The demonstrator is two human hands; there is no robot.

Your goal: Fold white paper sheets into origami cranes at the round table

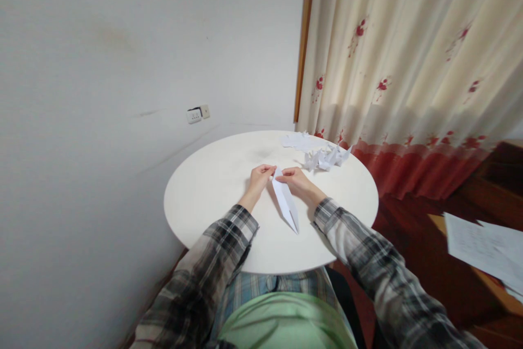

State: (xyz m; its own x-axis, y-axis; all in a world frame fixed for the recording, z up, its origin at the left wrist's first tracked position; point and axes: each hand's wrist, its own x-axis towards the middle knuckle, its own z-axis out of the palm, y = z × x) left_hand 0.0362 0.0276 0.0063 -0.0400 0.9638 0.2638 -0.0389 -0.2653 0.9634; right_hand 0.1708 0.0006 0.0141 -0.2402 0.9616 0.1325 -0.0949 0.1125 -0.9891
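Note:
A long strip of folded white paper (285,196) is held over the round white table (204,202), its narrow pointed end toward me. My left hand (261,176) pinches the far end of the paper from the left. From the right, my right hand (297,179) grips the same end, thumb and fingers closed on its edge. Both hands are close together, with the paper between them. The fingertips partly cover the paper's far end.
Crumpled or folded white paper pieces (326,158) lie at the table's back right, beside a flatter white sheet (300,141). Behind hang floral curtains (384,55); a wall socket (194,116) is at the left. Written sheets (484,245) rest on a lower surface at the right.

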